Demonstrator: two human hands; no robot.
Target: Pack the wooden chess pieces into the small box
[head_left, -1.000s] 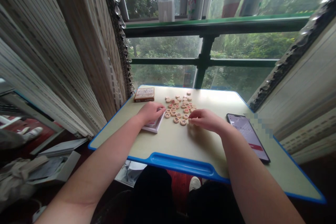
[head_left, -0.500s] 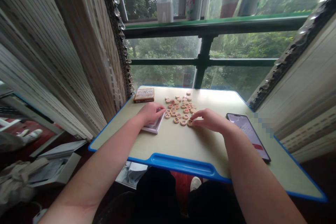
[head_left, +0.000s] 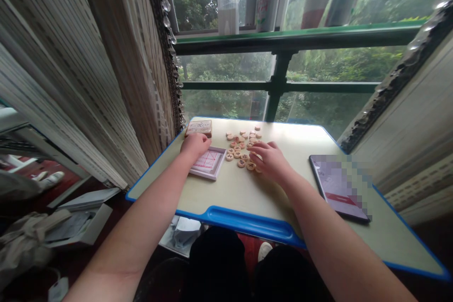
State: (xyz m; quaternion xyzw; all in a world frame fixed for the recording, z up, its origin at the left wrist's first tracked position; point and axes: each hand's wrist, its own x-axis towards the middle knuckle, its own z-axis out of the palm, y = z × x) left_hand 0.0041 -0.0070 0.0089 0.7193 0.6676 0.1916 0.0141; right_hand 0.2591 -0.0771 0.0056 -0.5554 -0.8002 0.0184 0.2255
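My left hand [head_left: 196, 147] is over the far left corner of a shallow open box [head_left: 221, 164], its fingers pressed together. Whatever they may pinch is too small or hidden. A sheet with a red grid [head_left: 207, 159] lies in the box. Right of the box, several round wooden xiangqi pieces [head_left: 241, 163] with red or black characters are spread loosely, some overlapping. Over the right side of these pieces is my right hand [head_left: 268, 158], fingers apart and reaching left. It covers part of the group; no piece is seen gripped in it.
The box's lid [head_left: 199, 127] lies at the table's far left, just beyond my left hand. A phone [head_left: 338, 188] is on the right. The pale table [head_left: 244, 196] has a blue edge with a molded groove [head_left: 251, 222] at the front. Curtains hang on both sides.
My left hand has moved left from the box's right edge to its far left corner, uncovering the grid. My right hand has shifted over the pieces, away from the nearest one. The view has shifted slightly.
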